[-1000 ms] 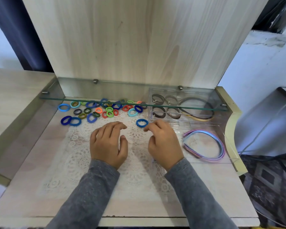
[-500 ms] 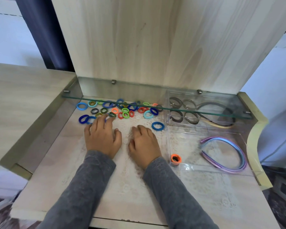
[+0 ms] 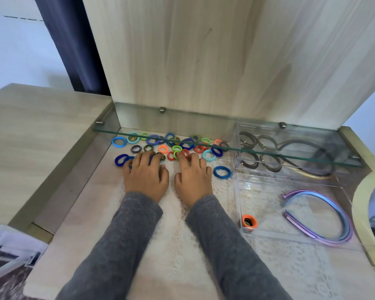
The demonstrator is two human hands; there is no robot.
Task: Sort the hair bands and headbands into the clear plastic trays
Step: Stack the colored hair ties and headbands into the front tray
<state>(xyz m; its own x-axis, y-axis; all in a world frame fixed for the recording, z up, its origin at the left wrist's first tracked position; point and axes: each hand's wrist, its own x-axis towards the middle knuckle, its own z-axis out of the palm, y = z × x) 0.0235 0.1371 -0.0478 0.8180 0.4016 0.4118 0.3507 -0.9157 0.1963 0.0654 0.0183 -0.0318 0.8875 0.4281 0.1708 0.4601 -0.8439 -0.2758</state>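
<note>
**Desk:** Where are the hands?

**Operator:** On my feed, both lie palm down on the worktop, near its back edge. The left hand (image 3: 146, 176) rests straight fingers on dark blue hair bands (image 3: 121, 160). The right hand (image 3: 193, 178) touches a red band (image 3: 185, 152) with straight fingers. Neither grips anything.

**Desk:** And the trays?

**Operator:** Along the worktop's right edge. The front clear tray (image 3: 266, 198) holds an orange hair band (image 3: 249, 221) in its near-left corner, with pastel headbands (image 3: 325, 217) to the right. The rear tray (image 3: 236, 161) holds dark bands (image 3: 249, 161). Loose coloured bands (image 3: 173, 148) lie under the glass shelf (image 3: 204, 133).
</note>
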